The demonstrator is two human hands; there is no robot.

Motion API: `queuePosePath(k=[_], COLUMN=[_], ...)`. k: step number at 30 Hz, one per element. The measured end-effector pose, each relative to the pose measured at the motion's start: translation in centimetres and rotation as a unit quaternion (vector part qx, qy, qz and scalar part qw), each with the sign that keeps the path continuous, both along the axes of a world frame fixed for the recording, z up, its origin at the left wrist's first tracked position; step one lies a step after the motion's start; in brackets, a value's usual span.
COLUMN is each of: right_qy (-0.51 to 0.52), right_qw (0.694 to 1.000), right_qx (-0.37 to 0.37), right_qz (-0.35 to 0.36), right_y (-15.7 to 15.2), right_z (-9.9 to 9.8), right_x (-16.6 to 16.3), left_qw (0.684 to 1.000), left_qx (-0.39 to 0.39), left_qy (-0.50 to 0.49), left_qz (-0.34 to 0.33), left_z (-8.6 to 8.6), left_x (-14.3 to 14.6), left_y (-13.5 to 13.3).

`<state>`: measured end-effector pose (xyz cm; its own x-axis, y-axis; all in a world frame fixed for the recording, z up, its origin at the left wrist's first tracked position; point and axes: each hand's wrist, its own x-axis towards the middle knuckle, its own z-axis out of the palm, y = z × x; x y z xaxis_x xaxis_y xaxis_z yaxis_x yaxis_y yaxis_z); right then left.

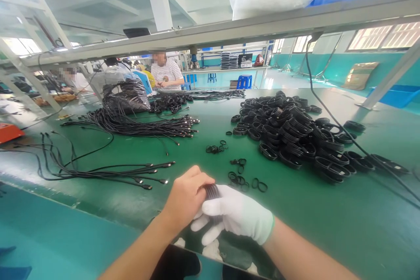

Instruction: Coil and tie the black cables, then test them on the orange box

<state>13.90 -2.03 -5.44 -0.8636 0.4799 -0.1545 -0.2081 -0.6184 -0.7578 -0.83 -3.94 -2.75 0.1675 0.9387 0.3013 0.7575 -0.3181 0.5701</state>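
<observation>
My bare left hand (186, 197) and my white-gloved right hand (238, 214) meet at the near edge of the green table (203, 148). Both are closed round a small black coiled cable (211, 191) held between them; most of the coil is hidden by the fingers. Just beyond the hands lie several small black rubber bands (241, 175). To the left, loose black cables with plugs (108, 170) lie stretched out on the table.
A big heap of coiled black cables (295, 133) fills the right middle of the table. A bundle of straight cables (141, 122) and a black bag (126, 96) sit at the back left. Other people work behind. A metal shelf rail (262, 26) runs overhead; a hanging cord (331, 118) crosses the right.
</observation>
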Motion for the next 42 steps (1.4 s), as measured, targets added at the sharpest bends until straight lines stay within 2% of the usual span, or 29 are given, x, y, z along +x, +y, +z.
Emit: queuePosePath(k=[4, 9, 11, 14, 16, 18, 24, 29, 31, 34, 39, 42], right_qy=[0.006, -0.008, 0.002, 0.034, 0.034, 0.022, -0.015, -0.008, -0.010, -0.038, -0.118, -0.063], right_qw=[1.000, 0.999, 0.995, 0.962, 0.934, 0.919, 0.918, 0.929, 0.935, 0.934, 0.925, 0.939], right_qx=[-0.015, -0.013, 0.003, 0.036, 0.055, 0.065, 0.069, 0.077, 0.071, 0.067, 0.112, 0.075], right_qz=[0.001, -0.037, -0.103, -0.268, -0.352, -0.387, -0.389, -0.363, -0.347, -0.349, -0.345, -0.329], right_y=[0.3, 0.8, 1.6, 3.4, 4.4, 5.1, 5.3, 5.3, 5.3, 5.1, 4.1, 3.5], right_z=[-0.5, -0.2, 0.4, 1.5, 2.1, 2.3, 2.0, 1.8, 1.7, 1.9, 2.2, 1.5], right_x=[0.1, 0.7, 1.5, 3.5, 4.9, 5.8, 6.1, 5.7, 5.6, 5.3, 3.6, 2.3], left_qw=[1.000, 0.996, 0.994, 0.993, 0.994, 0.994, 0.986, 0.978, 0.980, 0.981, 0.961, 0.958], left_qx=[-0.025, -0.093, -0.109, -0.099, -0.096, -0.099, -0.103, -0.115, -0.126, -0.156, -0.222, -0.215], left_qy=[-0.009, -0.009, -0.007, 0.000, 0.016, 0.035, 0.079, 0.091, 0.070, 0.002, -0.143, -0.188], left_qz=[-0.011, 0.006, 0.028, 0.065, 0.053, 0.013, -0.105, -0.145, -0.140, -0.112, -0.077, -0.043], left_z=[0.0, 1.1, 1.4, 1.1, 0.6, -0.1, -1.7, -2.8, -2.8, -1.9, -0.3, -0.6], left_x=[-0.1, -1.4, -2.5, -3.4, -2.9, -1.5, 3.3, 4.2, 3.7, 2.6, 1.7, 2.1], left_y=[0.2, 0.3, 0.8, 2.3, 3.4, 4.3, 5.3, 5.9, 6.1, 6.1, 4.8, 3.9])
